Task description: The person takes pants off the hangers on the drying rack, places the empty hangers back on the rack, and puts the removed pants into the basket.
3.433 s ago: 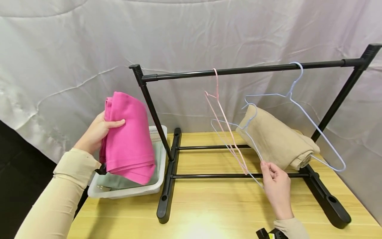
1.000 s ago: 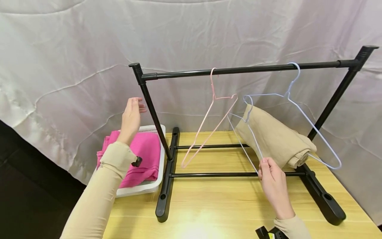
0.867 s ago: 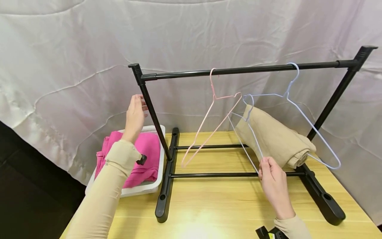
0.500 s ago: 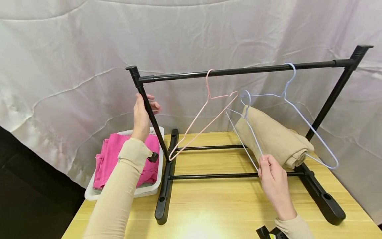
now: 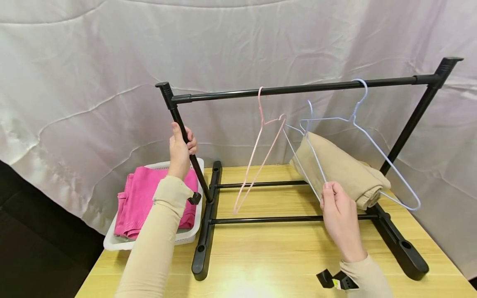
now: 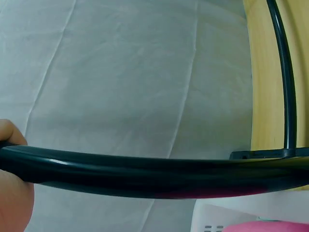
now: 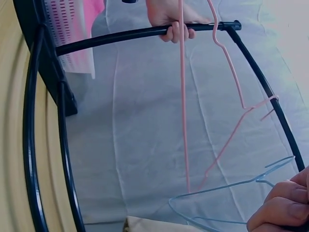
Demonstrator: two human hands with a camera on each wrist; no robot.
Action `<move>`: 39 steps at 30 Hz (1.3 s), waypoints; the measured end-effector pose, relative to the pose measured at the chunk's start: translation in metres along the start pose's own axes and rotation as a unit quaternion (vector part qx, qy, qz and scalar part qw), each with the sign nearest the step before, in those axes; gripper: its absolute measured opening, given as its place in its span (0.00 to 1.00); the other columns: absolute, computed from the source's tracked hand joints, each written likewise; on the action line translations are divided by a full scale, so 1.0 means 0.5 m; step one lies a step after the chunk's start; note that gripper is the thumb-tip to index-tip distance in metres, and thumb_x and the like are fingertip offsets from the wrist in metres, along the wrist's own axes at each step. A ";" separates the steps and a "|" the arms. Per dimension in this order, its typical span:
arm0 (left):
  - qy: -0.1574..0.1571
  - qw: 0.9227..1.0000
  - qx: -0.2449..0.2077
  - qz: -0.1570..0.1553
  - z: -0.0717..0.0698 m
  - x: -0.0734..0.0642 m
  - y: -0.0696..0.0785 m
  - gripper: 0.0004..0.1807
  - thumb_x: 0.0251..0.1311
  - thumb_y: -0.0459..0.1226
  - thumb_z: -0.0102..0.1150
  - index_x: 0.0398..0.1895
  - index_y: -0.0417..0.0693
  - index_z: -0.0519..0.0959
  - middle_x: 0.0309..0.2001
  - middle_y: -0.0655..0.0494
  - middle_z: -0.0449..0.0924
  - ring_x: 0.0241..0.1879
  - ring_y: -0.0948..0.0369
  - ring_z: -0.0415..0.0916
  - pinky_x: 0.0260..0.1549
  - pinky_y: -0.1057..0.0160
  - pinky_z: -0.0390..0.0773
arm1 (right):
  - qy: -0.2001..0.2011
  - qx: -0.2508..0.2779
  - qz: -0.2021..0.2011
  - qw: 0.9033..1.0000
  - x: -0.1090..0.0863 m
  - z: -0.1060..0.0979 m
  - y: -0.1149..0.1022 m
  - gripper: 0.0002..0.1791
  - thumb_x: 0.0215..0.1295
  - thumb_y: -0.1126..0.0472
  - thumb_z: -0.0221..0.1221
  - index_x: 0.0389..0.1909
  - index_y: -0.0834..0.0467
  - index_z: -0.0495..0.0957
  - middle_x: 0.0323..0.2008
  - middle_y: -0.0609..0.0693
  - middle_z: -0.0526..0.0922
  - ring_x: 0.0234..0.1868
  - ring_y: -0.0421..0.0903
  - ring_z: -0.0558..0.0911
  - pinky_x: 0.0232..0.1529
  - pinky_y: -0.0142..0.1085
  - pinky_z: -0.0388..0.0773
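My left hand (image 5: pixel 180 149) grips the left upright post (image 5: pixel 200 178) of a black clothes rack, thumb on the near side and fingers curled behind. In the left wrist view, the post (image 6: pixel 145 176) crosses the picture. My right hand (image 5: pixel 340 219) pinches a light blue hanger (image 5: pixel 315 159) by its lower right side; its hook is below the top rail (image 5: pixel 298 89). A pink hanger (image 5: pixel 260 107) and a second light blue hanger (image 5: pixel 354 114) hang on the rail. Behind the held hanger, a folded beige cloth (image 5: pixel 335 169) lies under the rack.
Left of the rack stands a white basket (image 5: pixel 119 246) with a folded pink cloth (image 5: pixel 143 194) in it. The rack's black feet (image 5: pixel 203 252) and lower crossbars (image 5: pixel 268 220) rest low over the wooden table (image 5: pixel 261 256). A grey curtain (image 5: pixel 112 62) hangs behind.
The pink cloth, earlier in my left hand, now lies in the basket. That hand has moved right and taken hold of the post. My right hand has lifted its hanger slightly. The pink hanger has swung.
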State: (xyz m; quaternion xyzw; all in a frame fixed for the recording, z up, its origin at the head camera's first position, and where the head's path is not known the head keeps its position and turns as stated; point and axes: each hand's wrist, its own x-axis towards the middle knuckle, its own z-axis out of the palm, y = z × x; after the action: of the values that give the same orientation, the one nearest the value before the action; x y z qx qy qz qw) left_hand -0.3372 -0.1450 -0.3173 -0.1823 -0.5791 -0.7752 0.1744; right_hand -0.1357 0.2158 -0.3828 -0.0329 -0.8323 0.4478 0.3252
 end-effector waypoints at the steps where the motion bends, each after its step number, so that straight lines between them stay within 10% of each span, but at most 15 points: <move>1: 0.004 1.000 0.001 0.002 0.001 0.000 -0.001 0.34 0.80 0.66 0.30 0.25 0.52 0.65 0.16 0.64 0.59 0.14 0.69 0.56 0.16 0.71 0.57 | 0.000 0.001 -0.002 1.000 0.004 0.001 -0.002 0.23 0.89 0.52 0.44 0.33 0.61 0.74 0.21 0.48 0.74 0.23 0.41 0.71 0.30 0.31 0.67; 39: 0.037 0.999 0.008 0.011 0.022 0.004 -0.017 0.34 0.79 0.67 0.30 0.24 0.53 0.65 0.15 0.65 0.58 0.14 0.70 0.53 0.14 0.72 0.54 | 0.026 0.026 -0.006 0.999 0.005 -0.037 -0.056 0.20 0.88 0.52 0.46 0.33 0.57 0.74 0.18 0.44 0.71 0.18 0.41 0.68 0.26 0.33 0.65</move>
State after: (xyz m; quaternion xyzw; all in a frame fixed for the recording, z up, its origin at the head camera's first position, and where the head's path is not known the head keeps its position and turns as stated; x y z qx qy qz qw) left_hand -0.3420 -0.1320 -0.3206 -0.1581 -0.5765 -0.7748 0.2058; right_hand -0.1204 0.2135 -0.3530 -0.0315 -0.8120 0.4661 0.3498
